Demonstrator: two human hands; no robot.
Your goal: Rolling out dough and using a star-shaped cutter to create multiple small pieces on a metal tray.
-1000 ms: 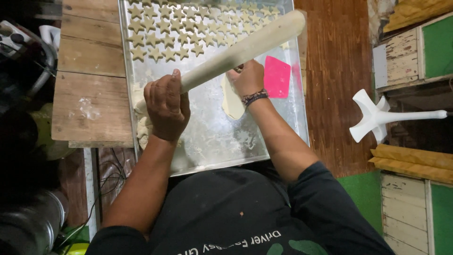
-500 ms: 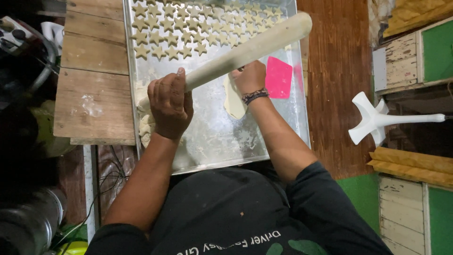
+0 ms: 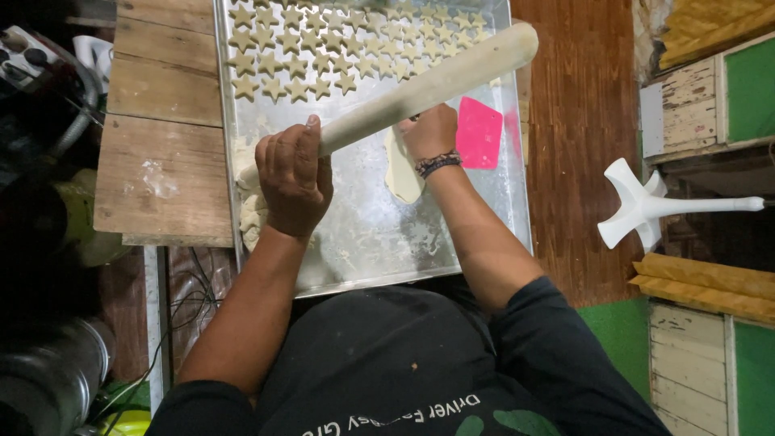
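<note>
Rolling pin, long and pale, lies slantwise above the metal tray, one end up by the tray's far right corner, the other down at its left edge. We read the slant as following our hands: our left hand wraps clenched over the lower end, fingers curled over the shaft, so that end is carried. Our right hand sits under the pin's middle, by a flat oval of dough; the pin hides the fingers, so we cannot tell whether it is gripping or loose. Tray takes most of the wooden table, floured base bare near us, presumably kept as working room. Rows of star-shaped cutouts fill the far end, packed close, well apart from the hands. Lump of spare dough sits at the tray's left edge, just beside the left wrist. Pink scraper lies flat just right of the right hand. Beaded bracelet on the right wrist.
</note>
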